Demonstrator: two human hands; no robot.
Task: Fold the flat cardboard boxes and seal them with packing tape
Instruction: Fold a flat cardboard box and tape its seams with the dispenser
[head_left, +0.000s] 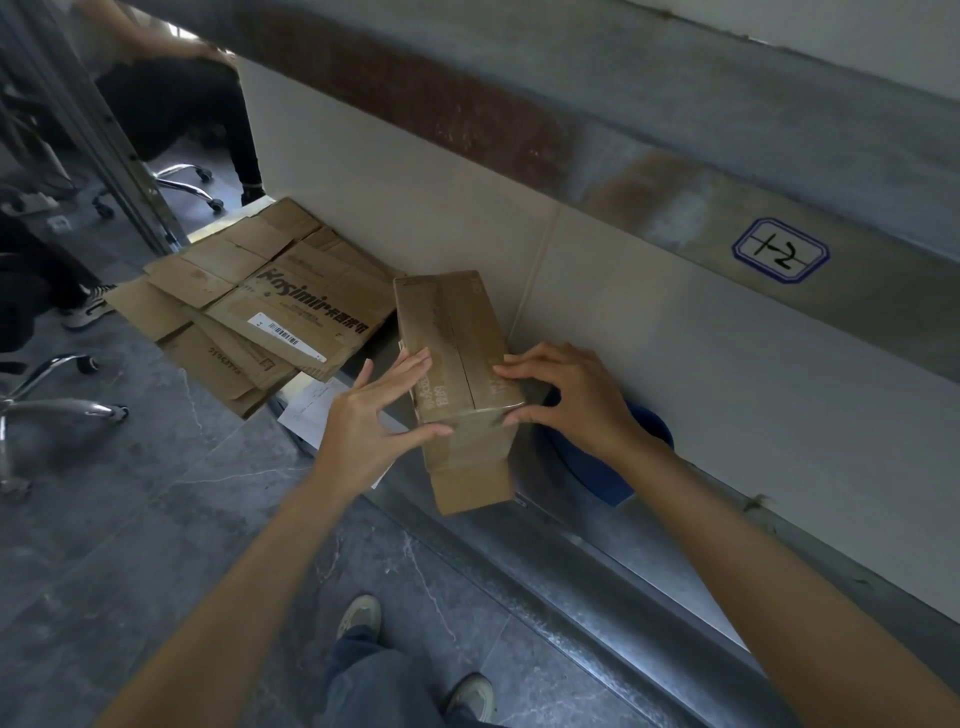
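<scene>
A folded brown cardboard box (452, 353) stands on the white table (675, 322), its flaps closed along a centre seam and clear tape running over its near end. My left hand (376, 415) presses the box's left side with straight fingers, thumb on the near edge. My right hand (566, 395) touches the right side near the corner, fingertips and thumb on the taped edge. A pile of flat cardboard boxes (260, 306) lies to the left, overhanging the table's edge. No tape roll is plainly visible.
A blue object (602, 467) lies under my right wrist. White paper sheets (311, 410) sit by the table edge under my left hand. Office chair bases (47, 405) and a seated person (171, 88) are on the left. My feet stand on grey floor.
</scene>
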